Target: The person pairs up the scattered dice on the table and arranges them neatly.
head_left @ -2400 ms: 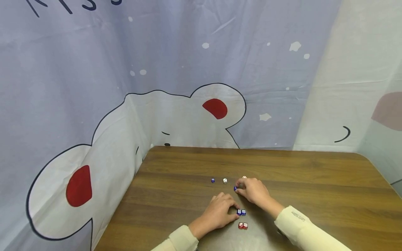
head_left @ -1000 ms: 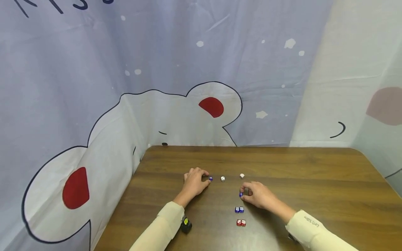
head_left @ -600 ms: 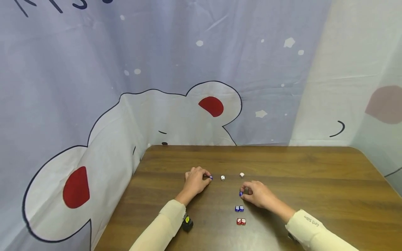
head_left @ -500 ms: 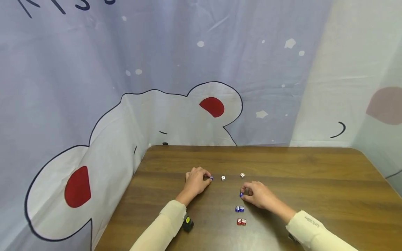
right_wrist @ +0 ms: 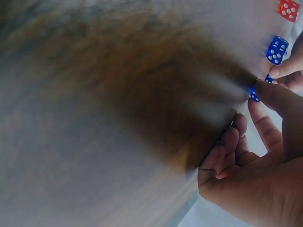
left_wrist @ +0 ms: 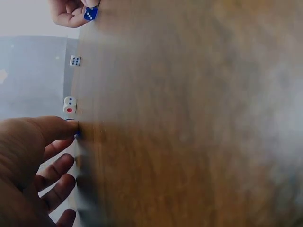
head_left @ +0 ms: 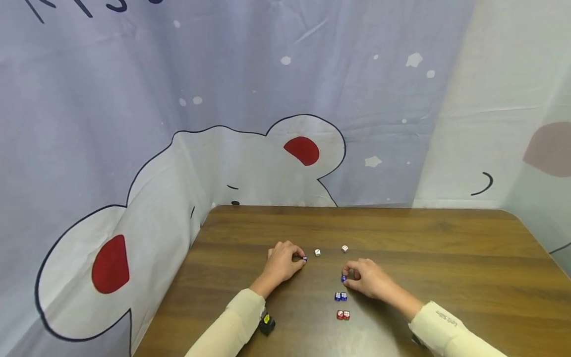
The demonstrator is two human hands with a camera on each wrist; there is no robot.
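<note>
My left hand (head_left: 283, 261) pinches a small blue die (head_left: 305, 259) between thumb and index finger, low over the table's left half. In the left wrist view the thumb mostly covers that die. My right hand (head_left: 367, 278) pinches another blue die (head_left: 344, 278) by its sides; its white pips show in the right wrist view, where the other fingers are curled under the palm. Just below the right hand, two blue dice (head_left: 341, 296) sit side by side. Nearer the front edge lies a pair of red dice (head_left: 343, 315), also side by side.
One white die (head_left: 317, 253) stands right of the left hand, and a second white die (head_left: 345, 249) lies beyond the right fingertips. The brown wooden table (head_left: 424, 238) ends at a printed curtain (head_left: 250, 163) behind and to the left.
My left hand went from beside the blue pair to the far-left blue die, took hold of it and shifted it slightly right and nearer. The right hand brought its blue die slightly closer.
</note>
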